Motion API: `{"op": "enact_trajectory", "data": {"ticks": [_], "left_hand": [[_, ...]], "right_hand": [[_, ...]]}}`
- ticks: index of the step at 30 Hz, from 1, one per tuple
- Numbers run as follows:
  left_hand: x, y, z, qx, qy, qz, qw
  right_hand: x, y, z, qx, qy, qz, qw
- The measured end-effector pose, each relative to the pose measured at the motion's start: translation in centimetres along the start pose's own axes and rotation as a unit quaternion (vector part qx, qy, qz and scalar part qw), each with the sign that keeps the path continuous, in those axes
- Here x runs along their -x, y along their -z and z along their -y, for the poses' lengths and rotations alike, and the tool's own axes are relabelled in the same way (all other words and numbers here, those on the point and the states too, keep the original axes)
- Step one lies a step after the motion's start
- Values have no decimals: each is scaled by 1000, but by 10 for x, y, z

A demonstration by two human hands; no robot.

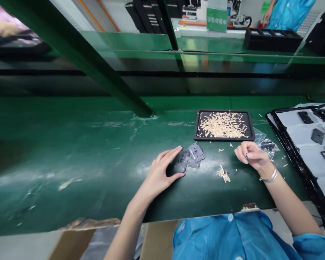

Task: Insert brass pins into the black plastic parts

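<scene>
My left hand (162,169) rests on the green bench, thumb and fingers curved around the edges of a flat black plastic plate (181,161) with small cutouts. Just right of it, another black plate (196,152) lies tilted, overlapping a further one beneath. My right hand (250,156) is raised a little, fingertips pinched on a small dark piece (247,156) too small to identify. Below and left of that hand is a small heap of pale strips (223,174). Behind both hands, a black tray (197,138) holds many more pale strips (222,124).
At the right, stacked black trays (295,159) lined with white sheets carry black parts (317,136). A clear plastic bag (268,145) lies behind my right hand. A green post (124,88) slants down to the bench (97,162). Another person's blue sleeve (291,14) shows beyond the divider.
</scene>
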State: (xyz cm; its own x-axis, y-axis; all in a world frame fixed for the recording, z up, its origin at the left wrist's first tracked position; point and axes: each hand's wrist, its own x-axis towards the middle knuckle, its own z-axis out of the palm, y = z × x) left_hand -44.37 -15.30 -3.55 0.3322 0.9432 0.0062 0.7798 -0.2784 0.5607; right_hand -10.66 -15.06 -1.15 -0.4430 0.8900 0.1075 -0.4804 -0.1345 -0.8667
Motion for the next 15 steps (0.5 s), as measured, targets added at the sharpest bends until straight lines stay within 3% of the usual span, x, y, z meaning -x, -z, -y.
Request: {"op": "enact_trajectory", "data": {"ticks": [5,15], "left_hand": [[-9,3,-4,20,-49,7,999],[-3,10,-4,46,-29,48,997]], "right_hand": [[0,4,-2,19,-24,-30,999],[1,6,-2,24,-40,-38,998]]}}
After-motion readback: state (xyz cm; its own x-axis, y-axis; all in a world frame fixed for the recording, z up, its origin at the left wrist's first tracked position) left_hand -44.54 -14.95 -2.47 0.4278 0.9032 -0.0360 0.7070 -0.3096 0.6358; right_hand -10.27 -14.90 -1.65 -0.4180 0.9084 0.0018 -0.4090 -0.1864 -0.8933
